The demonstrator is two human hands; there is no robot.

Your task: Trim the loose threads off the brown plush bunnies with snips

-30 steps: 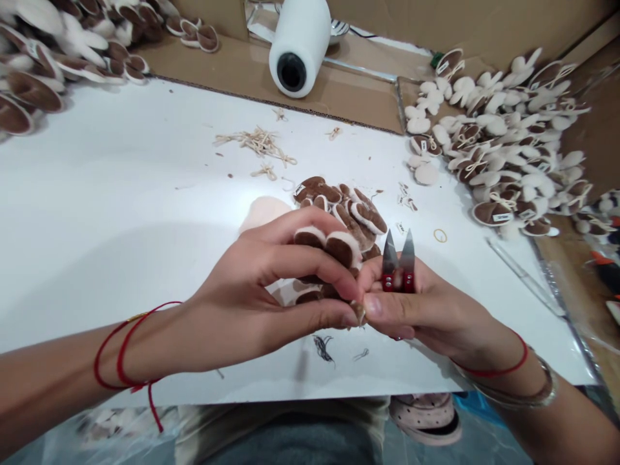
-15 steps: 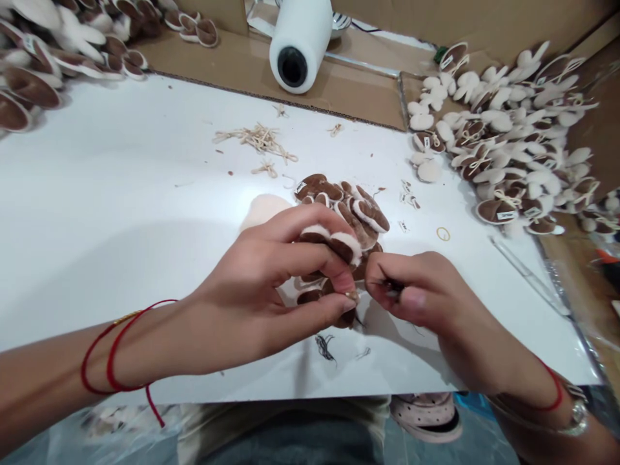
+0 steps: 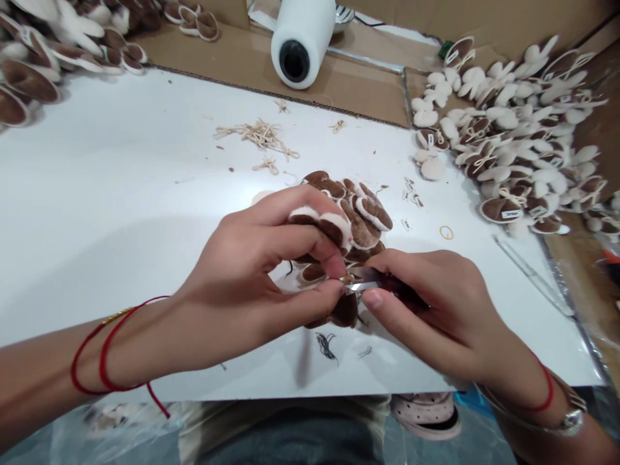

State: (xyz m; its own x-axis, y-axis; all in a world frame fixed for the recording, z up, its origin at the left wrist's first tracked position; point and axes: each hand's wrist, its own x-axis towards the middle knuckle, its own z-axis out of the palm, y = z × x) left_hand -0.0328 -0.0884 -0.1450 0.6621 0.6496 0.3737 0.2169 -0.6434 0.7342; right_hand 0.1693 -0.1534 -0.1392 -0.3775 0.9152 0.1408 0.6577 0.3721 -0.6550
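My left hand (image 3: 261, 271) is closed on a small brown-and-white plush piece (image 3: 334, 227). Its rounded, ear-like ends show between the fingers, and a pale bit of cord or thread pokes out at the fingertip pinch. In my right hand (image 3: 436, 310) is a pair of thread snips (image 3: 363, 285), largely covered by the fingers. The metal blades point left and meet the pale bit at my left fingertips; whether they have cut it I cannot tell. Beneath and behind my hands lies a small heap of brown plush pieces (image 3: 365, 227). Black thread scraps (image 3: 327, 347) lie nearer the front edge.
Cream cord bows (image 3: 259, 134) lie farther back. Small printed labels (image 3: 411, 192) and a yellow ring (image 3: 446, 232) are on the right, near long tweezers (image 3: 533, 274). Plush pieces with bows (image 3: 504, 148) crowd the right; others (image 3: 31, 81) fill the far left. A white thread cone (image 3: 307, 39) lies on cardboard.
My right hand has opened out from a tighter fist, and the snips' blades now show, brought left to my left fingertips. The left hand has shifted slightly left with the plush piece.
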